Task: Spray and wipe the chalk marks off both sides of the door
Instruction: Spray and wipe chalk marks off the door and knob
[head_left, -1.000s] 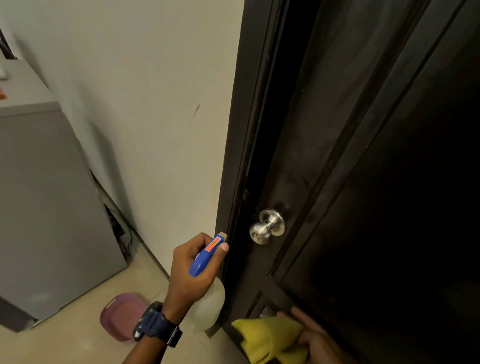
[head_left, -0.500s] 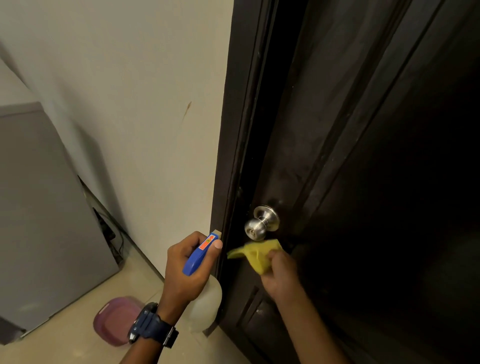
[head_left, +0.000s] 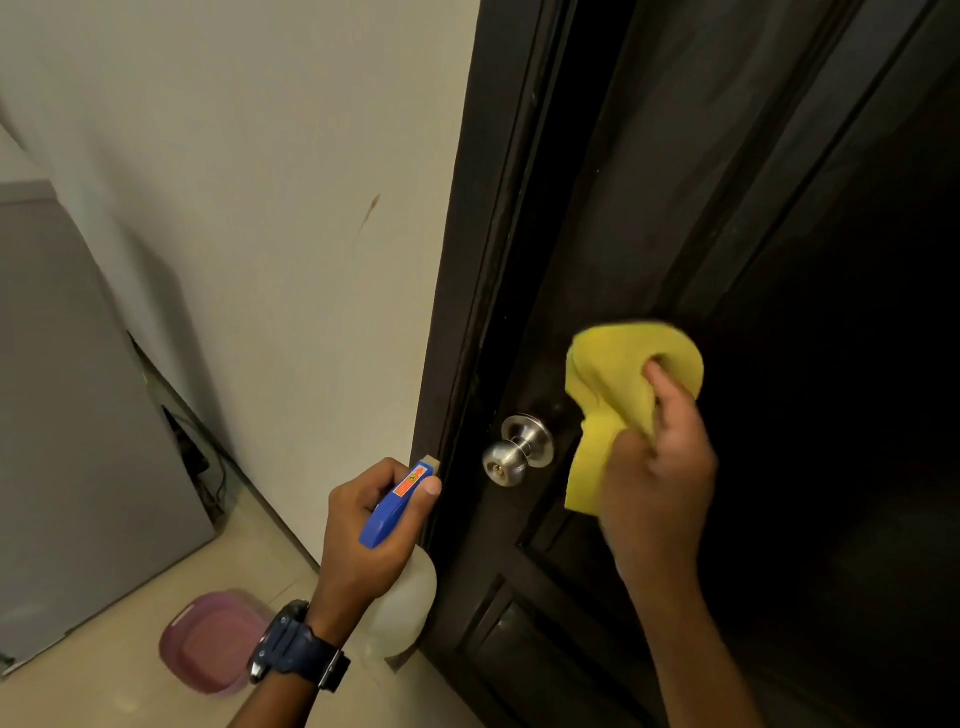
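A dark brown panelled door (head_left: 727, 182) fills the right half of the view, with a silver round knob (head_left: 517, 451) near its left edge. My right hand (head_left: 657, 467) grips a bunched yellow cloth (head_left: 618, 395) and presses it on the door just right of and above the knob. My left hand (head_left: 371, 519) holds a spray bottle with a blue trigger head (head_left: 397, 506) and a whitish body (head_left: 408, 603), beside the door frame, nozzle toward the door. No chalk marks show on the dark surface.
A cream wall (head_left: 260, 208) with a thin brown streak stands left of the door frame. A grey appliance (head_left: 78, 415) stands at the far left, cables behind it. A purple plastic lid or tray (head_left: 208, 642) lies on the tiled floor.
My right hand has lifted the yellow cloth from low on the door, past the knob, to the panel right of and above it. The left hand with the bottle has barely moved.
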